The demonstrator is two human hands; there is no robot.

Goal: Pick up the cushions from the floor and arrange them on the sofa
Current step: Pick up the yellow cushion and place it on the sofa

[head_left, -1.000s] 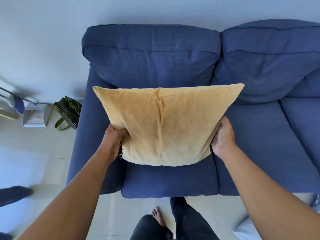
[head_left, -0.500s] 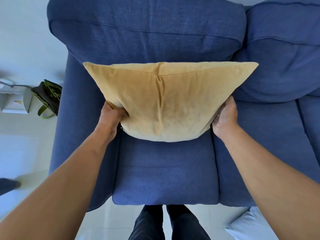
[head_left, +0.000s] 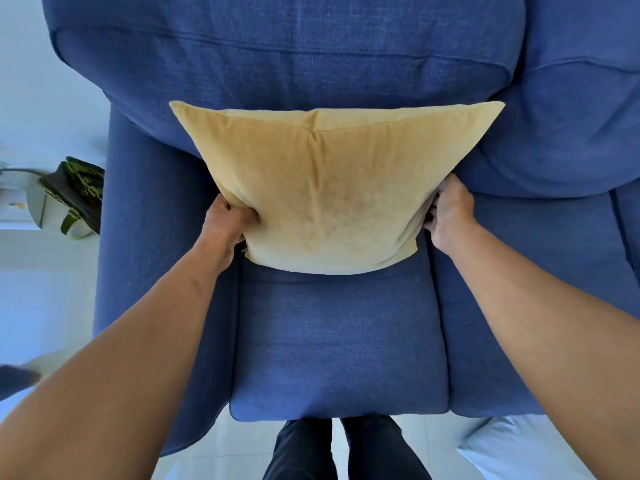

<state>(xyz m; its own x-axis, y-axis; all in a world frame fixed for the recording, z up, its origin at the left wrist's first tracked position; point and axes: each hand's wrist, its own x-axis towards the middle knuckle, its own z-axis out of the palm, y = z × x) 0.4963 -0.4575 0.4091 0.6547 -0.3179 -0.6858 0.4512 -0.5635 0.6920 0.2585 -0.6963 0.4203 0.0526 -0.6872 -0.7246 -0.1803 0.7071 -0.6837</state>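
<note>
A tan square cushion (head_left: 332,192) stands on the left seat of the blue sofa (head_left: 339,344), its top edge leaning against the left back cushion (head_left: 277,50). My left hand (head_left: 227,223) grips its lower left side. My right hand (head_left: 448,213) holds its lower right side, fingers tucked behind the edge. A white cushion (head_left: 502,448) lies on the floor at the bottom right, partly hidden by my right arm.
A dark bag with green straps (head_left: 76,195) sits on the pale floor left of the sofa arm, beside a white box (head_left: 17,206). My legs in dark trousers (head_left: 339,448) stand against the sofa's front edge. A second back cushion (head_left: 571,116) fills the right.
I have stepped closer to the sofa and carried the tan cushion forward and down, from above the seat to resting on it against the back cushion.
</note>
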